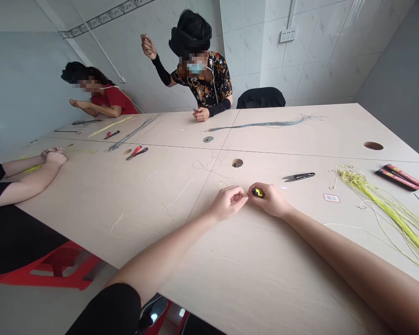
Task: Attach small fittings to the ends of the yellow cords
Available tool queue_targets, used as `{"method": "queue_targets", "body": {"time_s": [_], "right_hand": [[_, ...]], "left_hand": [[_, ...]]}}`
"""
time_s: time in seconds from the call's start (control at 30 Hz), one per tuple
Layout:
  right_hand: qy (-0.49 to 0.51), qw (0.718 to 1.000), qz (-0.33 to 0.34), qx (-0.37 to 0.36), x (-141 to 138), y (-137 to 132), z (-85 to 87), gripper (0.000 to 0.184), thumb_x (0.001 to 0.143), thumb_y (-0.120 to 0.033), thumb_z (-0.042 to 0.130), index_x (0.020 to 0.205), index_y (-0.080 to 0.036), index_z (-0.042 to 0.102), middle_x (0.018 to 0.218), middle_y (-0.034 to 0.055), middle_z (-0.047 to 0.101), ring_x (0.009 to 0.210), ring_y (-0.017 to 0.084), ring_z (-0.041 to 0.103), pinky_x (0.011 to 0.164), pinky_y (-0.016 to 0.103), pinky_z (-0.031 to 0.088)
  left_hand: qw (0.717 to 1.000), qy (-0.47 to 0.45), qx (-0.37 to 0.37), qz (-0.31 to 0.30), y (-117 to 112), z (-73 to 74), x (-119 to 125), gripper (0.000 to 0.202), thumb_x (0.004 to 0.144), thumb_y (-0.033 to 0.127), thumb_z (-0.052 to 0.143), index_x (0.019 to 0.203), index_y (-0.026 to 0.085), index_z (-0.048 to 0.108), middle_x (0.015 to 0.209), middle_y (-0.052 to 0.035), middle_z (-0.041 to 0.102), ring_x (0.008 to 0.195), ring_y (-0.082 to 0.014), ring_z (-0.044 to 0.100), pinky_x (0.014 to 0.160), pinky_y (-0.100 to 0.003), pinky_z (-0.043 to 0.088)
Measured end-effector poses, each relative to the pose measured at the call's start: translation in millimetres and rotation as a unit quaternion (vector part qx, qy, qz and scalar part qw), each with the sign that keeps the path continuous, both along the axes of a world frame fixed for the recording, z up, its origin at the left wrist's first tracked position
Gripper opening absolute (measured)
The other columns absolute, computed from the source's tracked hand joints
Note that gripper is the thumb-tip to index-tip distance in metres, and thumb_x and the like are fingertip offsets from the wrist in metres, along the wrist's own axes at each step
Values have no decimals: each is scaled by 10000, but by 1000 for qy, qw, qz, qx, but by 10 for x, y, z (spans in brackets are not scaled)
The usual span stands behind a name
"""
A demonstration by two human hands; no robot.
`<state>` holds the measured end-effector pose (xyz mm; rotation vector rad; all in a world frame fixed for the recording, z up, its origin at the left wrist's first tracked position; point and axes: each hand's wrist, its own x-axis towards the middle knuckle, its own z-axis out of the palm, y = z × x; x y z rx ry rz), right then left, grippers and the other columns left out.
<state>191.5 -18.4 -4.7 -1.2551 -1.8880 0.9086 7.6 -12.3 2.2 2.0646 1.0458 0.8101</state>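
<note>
Right-hand fingers [264, 191] pinch a small yellow-and-black object [258, 192], its long axis lying nearly crosswise, one end toward the left hand [228, 202], whose pressed-together fingertips sit just beside it. Black-handled thread snips [298, 176] lie farther off, before yellow-green cords [380, 204].

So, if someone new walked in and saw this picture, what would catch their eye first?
Probably the left hand and right hand meeting mid-table on the pale wood-look table, the right pinching a small yellow-and-black object. Off to the right lies a bright yellow-green bundle of cords. At the far edge, a person in a patterned shirt raises one hand, near a long spread of grey strands.
</note>
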Motion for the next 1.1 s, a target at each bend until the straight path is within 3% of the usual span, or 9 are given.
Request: {"method": "queue_targets", "body": {"time_s": [0.37,1.1], "right_hand": [[10,1000,1,-3,-10,-2,8,164,747,-301,493,741,-166,586,690,12,600,627,127,490,596,254,385],[7,1000,10,-12,24,16,-34,179,784,-317,506,768,-167,602,732,16,614,677,136,516,631,254,400]], "left_hand": [[999,4,-42,30,-13,-14,49,125,754,256,585,675,163,558,684,2,595,624,-99,502,576,-213,388],[999,-6,15,41,-8,-9,54,106,738,192,601,644,145,608,541,51,469,499,-59,355,520,-202,307]]}}
